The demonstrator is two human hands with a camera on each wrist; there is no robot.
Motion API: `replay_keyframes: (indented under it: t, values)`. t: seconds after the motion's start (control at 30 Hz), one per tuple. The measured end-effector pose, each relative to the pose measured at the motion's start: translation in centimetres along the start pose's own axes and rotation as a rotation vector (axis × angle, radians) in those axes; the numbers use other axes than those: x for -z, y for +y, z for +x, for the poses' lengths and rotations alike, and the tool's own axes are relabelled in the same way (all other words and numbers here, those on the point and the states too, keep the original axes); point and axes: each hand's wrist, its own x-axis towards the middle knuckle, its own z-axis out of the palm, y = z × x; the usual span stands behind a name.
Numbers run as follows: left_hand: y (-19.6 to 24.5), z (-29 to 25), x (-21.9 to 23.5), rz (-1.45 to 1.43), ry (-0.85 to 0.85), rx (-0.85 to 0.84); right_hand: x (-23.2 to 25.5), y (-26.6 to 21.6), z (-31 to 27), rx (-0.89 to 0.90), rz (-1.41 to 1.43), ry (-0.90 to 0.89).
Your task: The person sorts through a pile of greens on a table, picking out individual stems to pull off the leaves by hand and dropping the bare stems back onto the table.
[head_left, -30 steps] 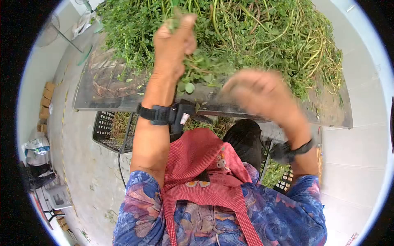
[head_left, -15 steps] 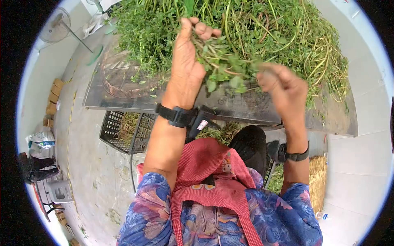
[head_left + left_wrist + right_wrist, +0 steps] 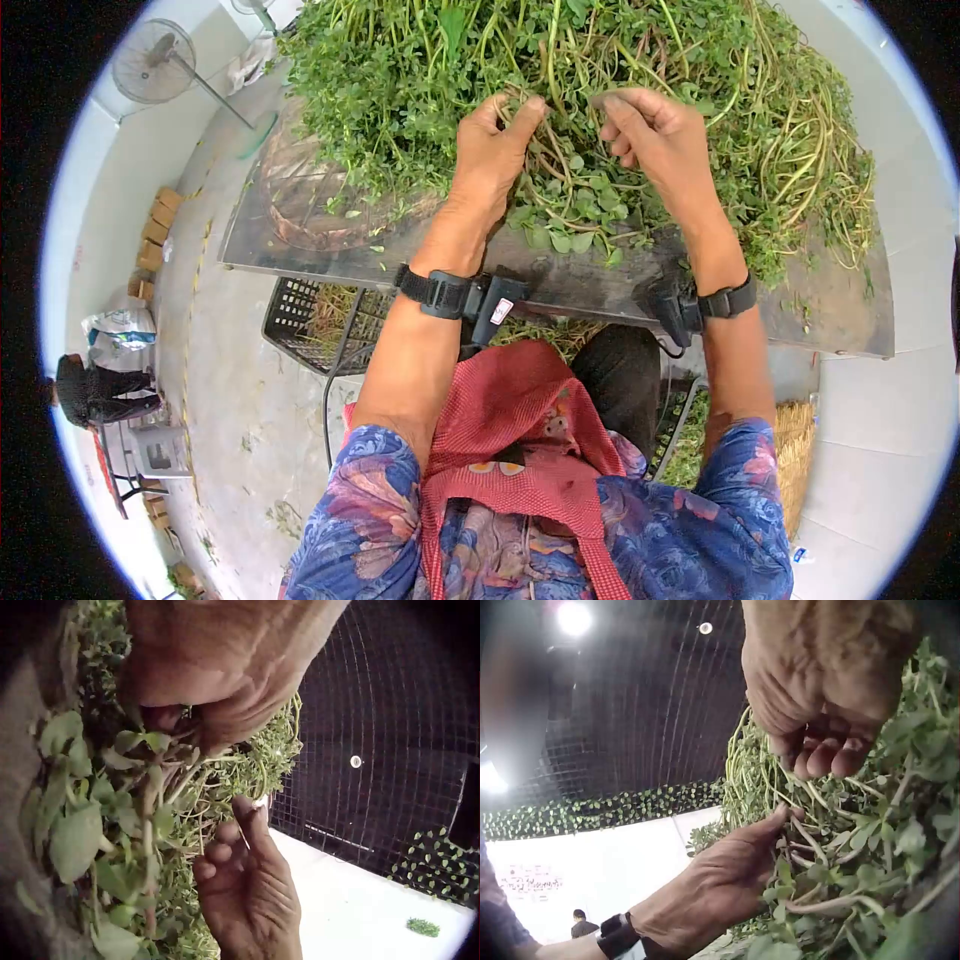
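Observation:
My left hand [image 3: 488, 152] pinches a bunch of leafy green stems [image 3: 585, 205] by one end, thumb and forefinger together. The leaves spread to the right, over the front edge of a large heap of the same greens [image 3: 385, 110]. My right hand [image 3: 660, 145] is close by on the right, fingers curled and thumb against the forefinger. In the left wrist view a thin yellowish stem [image 3: 243, 834] shows between the right thumb and fingers. The right wrist view shows the curled right fingers [image 3: 832, 759] just above the left hand [image 3: 727, 866] and the bunch.
The heap covers much of a dark tabletop [image 3: 300, 240]. Below stands a black plastic crate [image 3: 290, 315] with plant matter, and another crate of greens [image 3: 685, 440] is at the right. A fan [image 3: 155, 62], cardboard boxes [image 3: 155, 230] and a person in dark clothes [image 3: 100, 390] are at the left.
The right hand swings away to the right, then comes back up and left near the left hand. The left hand turns over and shifts right, still holding the bunch.

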Motion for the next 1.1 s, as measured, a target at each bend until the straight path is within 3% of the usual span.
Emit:
replay_keyframes:
  t: [0.1, 0.13, 0.17, 0.23, 0.3, 0.37, 0.4, 0.53, 0.6, 0.63, 0.7, 0.73, 0.87, 0.93, 0.97, 1.03, 1.1]
  values:
    - [0.5, -0.1, 0.8, -0.139, -0.014, 0.124, -1.0, 0.1, 1.3, -0.011, -0.032, -0.103]
    - [0.3, -0.1, 1.0, -0.335, -0.066, 0.107, -1.4, 0.2, 1.7, -0.015, -0.022, -0.087]
    - [0.3, -0.1, 1.1, -0.327, -0.062, 0.101, -1.5, 0.5, 2.1, -0.009, -0.014, -0.089]
    - [0.2, -0.1, 1.2, -0.568, -0.119, 0.111, -1.9, 1.4, 2.6, 0.115, -0.025, -0.044]
    - [-0.1, 0.0, 1.5, -0.548, -0.134, 0.116, -2.3, 2.4, 2.5, 0.195, 0.017, -0.016]
    - [-0.3, -0.3, 1.6, -0.421, -0.231, 0.115, -1.6, 3.6, 2.1, 0.183, -0.238, -0.129]
    - [-0.3, -0.4, 1.6, -0.385, -0.245, 0.091, -1.2, 4.0, 2.1, 0.273, -0.361, -0.124]
    - [0.2, -1.0, 1.8, -0.227, -0.204, 0.101, -1.0, 4.8, 1.8, 0.287, -0.315, -0.054]
    - [0.5, -1.6, 1.6, 0.291, -0.034, -0.009, -1.1, 4.4, 2.0, 0.367, -0.314, 0.105]
    - [0.8, -2.1, 1.5, 0.293, -0.036, -0.013, -1.0, 4.0, 1.9, 0.370, -0.313, 0.108]
    - [1.4, -2.9, 1.2, 1.149, 0.146, -0.470, -1.0, 3.1, 1.5, 0.439, -0.320, 0.230]
    - [1.0, -2.9, 1.1, 1.107, 0.220, -0.576, -1.0, 2.8, 1.3, 0.417, -0.285, 0.222]
    - [1.6, -3.4, 1.1, 1.122, 0.222, -0.650, -1.4, 2.3, 0.6, 0.268, -0.145, 0.104]
    - [2.4, -3.8, 0.8, 0.736, 0.142, -0.462, -1.6, 2.3, 0.3, 0.284, -0.227, 0.065]
    - [2.4, -3.8, 0.6, 0.739, 0.144, -0.462, -1.8, 2.3, 0.3, 0.285, -0.224, 0.063]
    - [2.2, -3.7, 0.2, 0.397, 0.113, -0.371, -2.1, 2.4, 0.2, 0.408, -0.253, 0.043]
    - [2.3, -3.6, 0.3, 0.343, 0.101, -0.300, -2.4, 2.4, -0.1, 0.468, -0.268, 0.032]
